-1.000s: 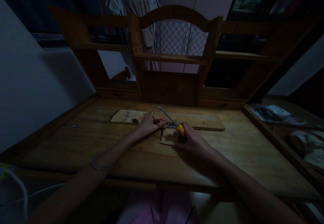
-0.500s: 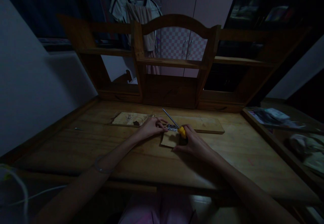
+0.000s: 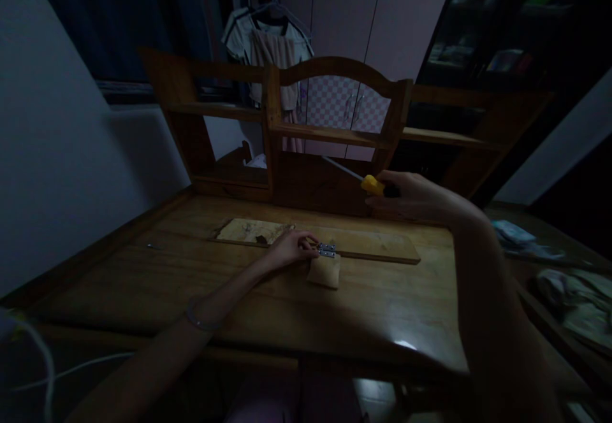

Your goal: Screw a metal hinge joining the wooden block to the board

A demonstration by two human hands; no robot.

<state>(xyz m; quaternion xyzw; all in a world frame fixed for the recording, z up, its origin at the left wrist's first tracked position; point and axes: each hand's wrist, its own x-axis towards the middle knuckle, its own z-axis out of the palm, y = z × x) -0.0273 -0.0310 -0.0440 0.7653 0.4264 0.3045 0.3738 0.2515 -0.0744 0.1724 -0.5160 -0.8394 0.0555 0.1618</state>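
My left hand (image 3: 290,249) rests on the wooden desk (image 3: 239,295), its fingers curled and pressed against a small metal hinge (image 3: 327,250). The hinge lies across the joint between a small wooden block (image 3: 324,271) and a long flat board (image 3: 354,243). My right hand (image 3: 415,197) is raised well above the desk, closed round a screwdriver (image 3: 370,185) with a yellow and black handle. Its metal shaft points up and to the left.
A wooden shelf unit (image 3: 329,130) stands at the back of the desk. Clothes (image 3: 268,41) hang behind it. Papers and clutter (image 3: 559,270) lie on a side surface at the right. A white cable (image 3: 33,353) runs at the lower left. The room is dim.
My right hand has lifted the screwdriver off the hinge and moved up and to the right. My left hand stays on the hinge. The camera has tilted upward.
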